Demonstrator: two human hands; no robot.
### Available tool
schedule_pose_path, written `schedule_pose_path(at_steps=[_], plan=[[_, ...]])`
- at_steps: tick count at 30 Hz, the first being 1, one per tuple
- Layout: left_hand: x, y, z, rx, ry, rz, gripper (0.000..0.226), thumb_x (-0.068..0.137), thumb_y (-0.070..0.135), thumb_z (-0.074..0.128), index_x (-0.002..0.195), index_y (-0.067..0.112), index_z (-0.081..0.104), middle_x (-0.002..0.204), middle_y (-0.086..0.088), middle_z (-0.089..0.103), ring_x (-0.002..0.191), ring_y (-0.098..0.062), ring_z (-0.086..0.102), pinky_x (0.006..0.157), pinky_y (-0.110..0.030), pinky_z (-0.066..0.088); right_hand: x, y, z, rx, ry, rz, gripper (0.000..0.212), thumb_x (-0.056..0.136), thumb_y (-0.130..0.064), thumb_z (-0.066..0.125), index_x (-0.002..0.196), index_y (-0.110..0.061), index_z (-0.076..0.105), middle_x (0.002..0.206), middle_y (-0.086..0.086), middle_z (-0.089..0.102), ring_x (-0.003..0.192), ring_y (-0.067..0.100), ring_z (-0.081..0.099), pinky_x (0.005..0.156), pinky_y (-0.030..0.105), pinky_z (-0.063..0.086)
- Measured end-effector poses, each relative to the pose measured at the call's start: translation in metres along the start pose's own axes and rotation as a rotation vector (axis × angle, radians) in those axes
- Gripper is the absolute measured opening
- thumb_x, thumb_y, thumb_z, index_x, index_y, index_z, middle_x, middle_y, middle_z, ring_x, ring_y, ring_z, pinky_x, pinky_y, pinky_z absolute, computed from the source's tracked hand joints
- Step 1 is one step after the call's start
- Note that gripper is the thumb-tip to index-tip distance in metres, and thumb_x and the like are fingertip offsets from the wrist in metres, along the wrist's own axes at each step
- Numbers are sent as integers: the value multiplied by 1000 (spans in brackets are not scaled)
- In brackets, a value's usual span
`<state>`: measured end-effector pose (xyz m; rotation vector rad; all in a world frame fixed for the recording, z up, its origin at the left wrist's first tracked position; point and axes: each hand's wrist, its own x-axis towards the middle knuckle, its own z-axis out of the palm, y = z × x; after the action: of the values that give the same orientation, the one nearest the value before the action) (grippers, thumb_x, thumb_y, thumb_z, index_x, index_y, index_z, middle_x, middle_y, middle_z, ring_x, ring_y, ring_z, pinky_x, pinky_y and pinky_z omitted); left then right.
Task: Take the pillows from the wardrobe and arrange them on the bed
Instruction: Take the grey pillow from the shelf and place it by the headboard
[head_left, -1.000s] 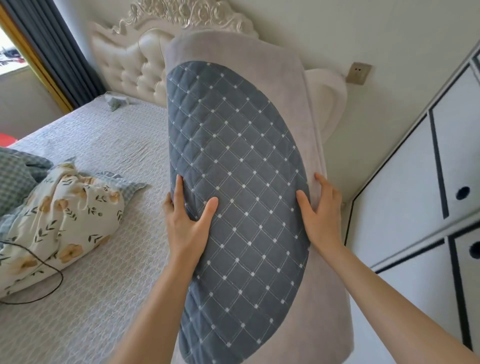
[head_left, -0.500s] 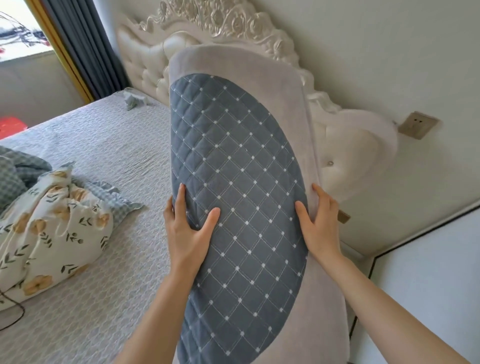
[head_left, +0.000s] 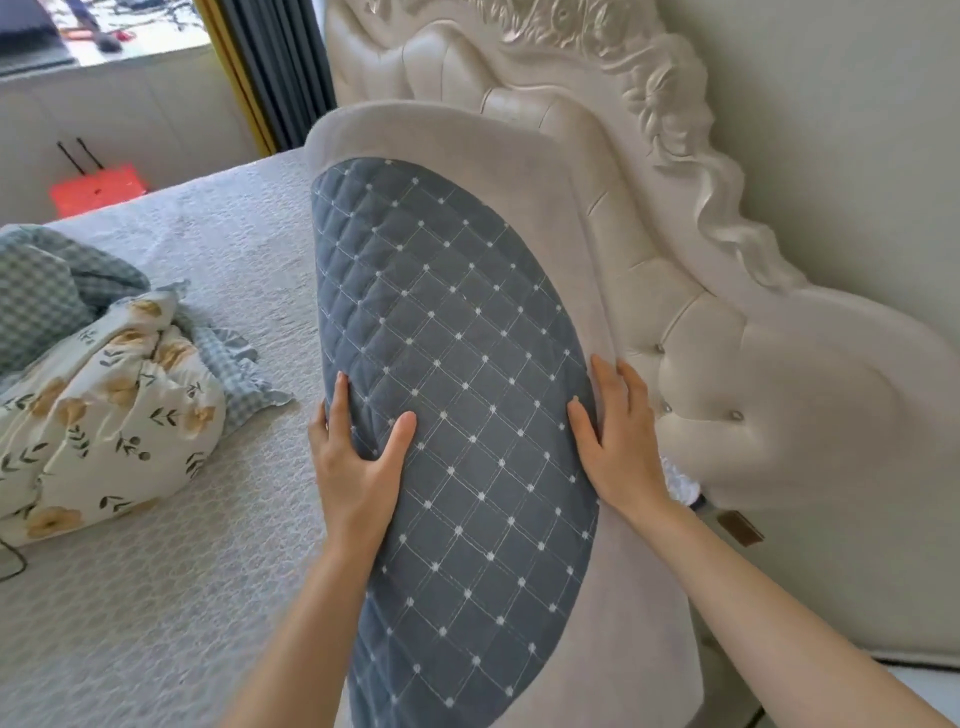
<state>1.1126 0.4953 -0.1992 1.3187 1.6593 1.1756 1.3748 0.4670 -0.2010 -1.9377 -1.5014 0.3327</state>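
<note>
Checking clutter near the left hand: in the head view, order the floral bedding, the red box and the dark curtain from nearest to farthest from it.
1. Floral bedding: on the bed, left of the left hand.
2. Red box: beyond the bed's far edge.
3. Dark curtain: by the window, beside the headboard.

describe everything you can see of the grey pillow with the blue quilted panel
The long grey pillow with the blue quilted oval panel has a soft, suede-like border around diamond stitching dotted white. It looks plump and is held on end, leaning a little, above the bed's edge in front of the cream tufted headboard. The left hand grips its left edge, thumb on the panel; the right hand presses its right side. Its lower end runs out of frame.
</note>
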Motion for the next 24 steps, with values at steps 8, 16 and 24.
schedule_pose_path(at_steps=[8,16,24], plan=[[9,-23,76,-30,176,-202,90,73,68,65,151,41,29,145,8,36,130,-5,37,103,-23,28,97,59,21,35,-237,-100,52,93,-49,47,139,-29,37,147,4,31,131,24,36,105,31,30],[38,-88,135,-19,233,-394,80,85,56,67,153,37,28,152,1,34,139,-17,35,112,-38,31,165,98,80,-5,-394,-125,48,94,-39,51,136,-17,48,145,5,37,130,25,42,108,43,35],[104,-148,198,-30,226,-483,76,89,47,67,153,23,33,155,-2,36,141,-17,35,106,-28,28,229,142,146,-26,-383,-30,48,94,-38,51,136,-15,47,137,7,45,121,29,49,103,46,38]])
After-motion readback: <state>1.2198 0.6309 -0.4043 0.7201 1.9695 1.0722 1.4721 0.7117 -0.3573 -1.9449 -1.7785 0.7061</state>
